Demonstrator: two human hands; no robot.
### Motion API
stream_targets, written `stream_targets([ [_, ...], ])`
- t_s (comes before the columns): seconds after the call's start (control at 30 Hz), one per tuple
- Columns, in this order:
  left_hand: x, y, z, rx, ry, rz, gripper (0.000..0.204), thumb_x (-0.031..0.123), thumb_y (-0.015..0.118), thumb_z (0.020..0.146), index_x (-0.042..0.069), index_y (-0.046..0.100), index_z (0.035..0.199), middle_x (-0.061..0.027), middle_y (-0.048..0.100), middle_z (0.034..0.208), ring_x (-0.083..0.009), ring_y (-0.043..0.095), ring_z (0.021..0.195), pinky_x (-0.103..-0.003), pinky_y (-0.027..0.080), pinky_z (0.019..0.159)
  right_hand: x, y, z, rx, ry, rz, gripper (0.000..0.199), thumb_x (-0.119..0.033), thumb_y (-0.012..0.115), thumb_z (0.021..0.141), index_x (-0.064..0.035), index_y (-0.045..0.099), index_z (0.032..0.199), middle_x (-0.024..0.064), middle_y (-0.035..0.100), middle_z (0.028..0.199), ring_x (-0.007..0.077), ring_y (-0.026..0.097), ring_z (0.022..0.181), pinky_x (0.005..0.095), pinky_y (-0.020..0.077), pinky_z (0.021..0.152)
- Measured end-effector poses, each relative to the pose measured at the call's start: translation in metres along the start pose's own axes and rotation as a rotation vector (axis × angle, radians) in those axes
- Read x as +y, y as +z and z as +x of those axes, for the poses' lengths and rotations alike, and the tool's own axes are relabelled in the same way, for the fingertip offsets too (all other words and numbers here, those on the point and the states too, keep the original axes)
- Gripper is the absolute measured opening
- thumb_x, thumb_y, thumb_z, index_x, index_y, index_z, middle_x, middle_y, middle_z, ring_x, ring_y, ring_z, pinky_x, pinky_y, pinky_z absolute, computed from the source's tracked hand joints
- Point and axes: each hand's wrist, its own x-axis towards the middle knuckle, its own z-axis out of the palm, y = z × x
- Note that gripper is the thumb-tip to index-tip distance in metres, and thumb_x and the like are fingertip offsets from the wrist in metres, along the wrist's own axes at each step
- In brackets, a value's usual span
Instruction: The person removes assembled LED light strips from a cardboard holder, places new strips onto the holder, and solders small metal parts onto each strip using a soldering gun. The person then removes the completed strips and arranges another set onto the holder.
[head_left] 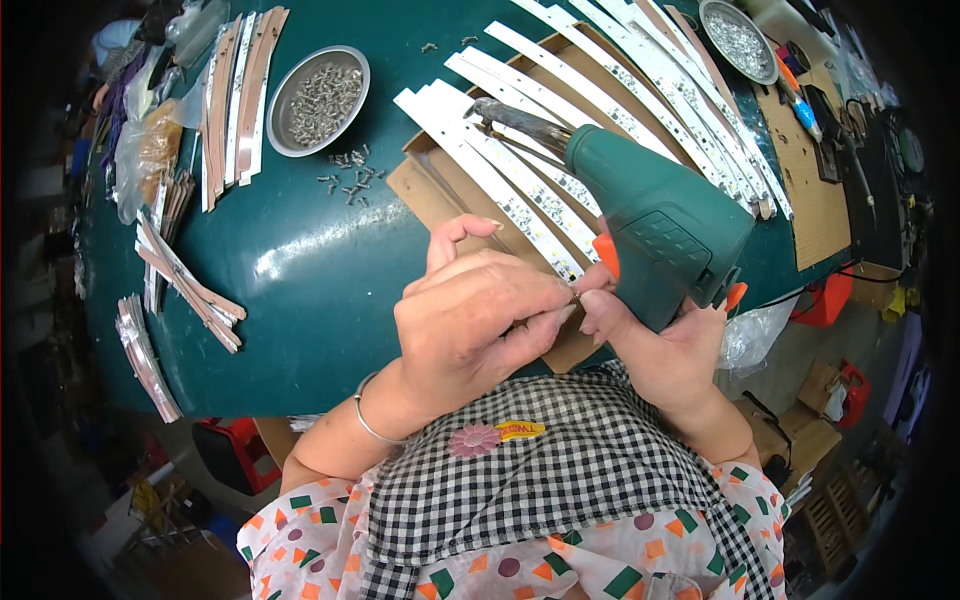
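Observation:
My right hand (655, 350) is wrapped round the handle of a green pistol-shaped power tool (670, 205) with an orange trigger. Its dark, wrapped nose points to the far left, above white LED strips (515, 190). My left hand (480, 310) is closed in a pinch, thumb against forefinger, with the little finger raised. Its fingertips meet my right thumb and fingertips just left of the tool's handle. Whatever small thing lies between them is too hidden to name. Below the hands is the near edge of a cardboard tray (420, 190) that bears the strips.
Left of the tray stands a metal bowl of screws (325, 100), with several loose screws (355, 175) beside it. Bundles of strips (240, 95) lie on the green table (290, 290). A second bowl (738, 40) with small shiny parts is at the far right, near a screwdriver (800, 110).

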Motion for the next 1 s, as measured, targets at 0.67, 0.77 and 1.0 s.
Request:
stream_targets([
  [0.67,0.002,-0.002,-0.005,0.003,-0.142,-0.065,0.015,0.001,0.077,0.068,0.008,0.069,0.079,-0.0021,0.07,0.075,-0.0155,0.066,0.071,-0.046,0.041,0.101,0.026,-0.006,0.004,-0.165,-0.529,-0.429,0.045,0.012,0.066,0.083,0.0047,0.052,0.125,0.0094,0.066,0.093,0.0129,0.064,0.079,0.0268,0.0542,0.071],
  [0.77,-0.002,-0.004,-0.002,-0.016,-0.11,-0.014,0.016,0.002,0.077,0.066,0.008,0.068,0.077,-0.0016,0.068,0.074,-0.0155,0.065,0.071,-0.045,0.041,0.1,0.027,-0.006,0.005,-0.186,-0.484,-0.384,0.038,0.012,0.066,0.083,0.0042,0.056,0.118,0.0082,0.066,0.09,0.0122,0.063,0.078,0.0261,0.0532,0.07],
  [1.0,-0.032,-0.006,0.006,0.125,-0.074,0.29,0.011,0.002,0.075,0.068,0.008,0.067,0.074,0.0004,0.063,0.066,-0.015,0.06,0.067,-0.038,0.045,0.089,0.02,-0.008,-0.003,-0.02,-0.346,-0.266,0.032,0.006,0.071,0.081,0.003,0.061,0.11,0.007,0.068,0.092,0.0121,0.064,0.08,0.0257,0.0529,0.072],
])
